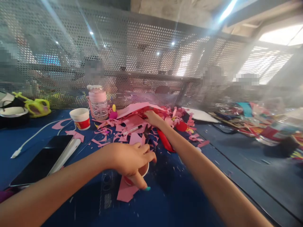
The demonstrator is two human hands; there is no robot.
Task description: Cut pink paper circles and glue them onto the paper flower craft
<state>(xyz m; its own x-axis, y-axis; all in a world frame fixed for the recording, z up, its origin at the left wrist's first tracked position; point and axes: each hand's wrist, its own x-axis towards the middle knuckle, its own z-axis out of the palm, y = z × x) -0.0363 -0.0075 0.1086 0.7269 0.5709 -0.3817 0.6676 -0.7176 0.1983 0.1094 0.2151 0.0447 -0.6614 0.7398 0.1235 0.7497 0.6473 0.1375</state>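
My left hand (131, 160) is curled over a small red and white paper cup (142, 174) that stands on a pink paper piece (125, 192) near the table's front. My right hand (152, 119) reaches far forward into a heap of pink paper scraps (132, 124); its fingers press on the pile under a large pink sheet (134, 108), and whether they grip anything is hidden. A pen (133, 129) lies in the scraps just left of that hand. A red curved object (165, 143) sits beside my right forearm.
A phone (42, 160) and a white device (67, 153) lie at left on the blue table (165, 201), with a white cable (33, 137). Another paper cup (80, 119) and a pink bottle (98, 102) stand behind. A perforated metal screen (142, 56) closes the back. Craft clutter (255, 123) fills the right.
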